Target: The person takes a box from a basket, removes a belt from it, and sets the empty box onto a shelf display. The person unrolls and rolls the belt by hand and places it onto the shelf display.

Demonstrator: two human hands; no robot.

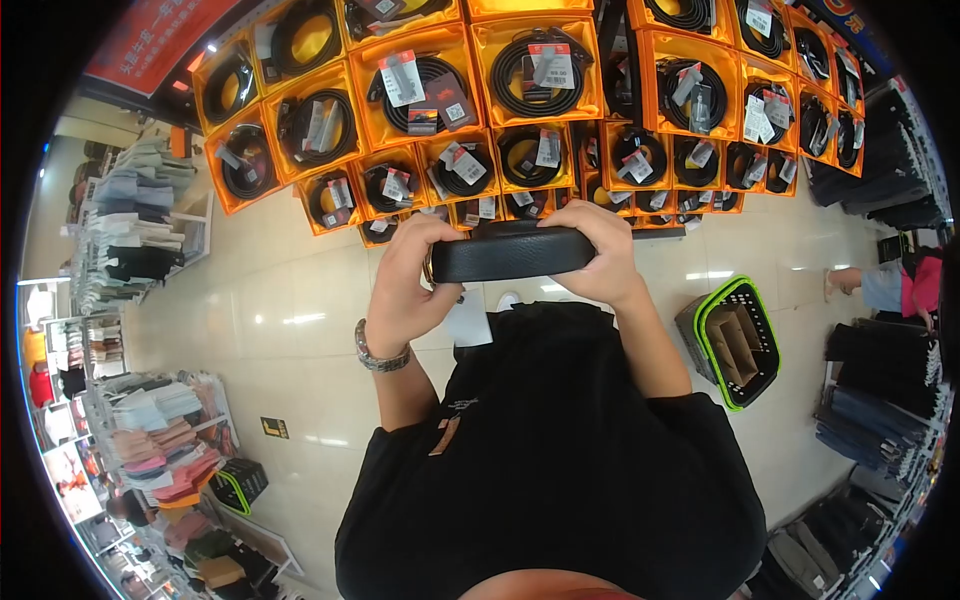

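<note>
A coiled black leather belt (513, 256) is stretched between my two hands, in front of my chest. My left hand (408, 270) grips its left end, near a bit of gold-coloured metal; the wrist wears a metal watch. My right hand (600, 250) is wrapped around the other end. A white tag (469, 320) hangs below the belt beside my left fingers. Just beyond my hands stands a display of orange boxes (432, 85), each with a coiled dark belt and tags inside.
A black basket with green rims (737, 345) holding cardboard dividers stands on the floor to the right. Another green-rimmed basket (238, 484) is at lower left. Clothes racks (150, 215) line both sides. Another person (915, 285) is at the right edge.
</note>
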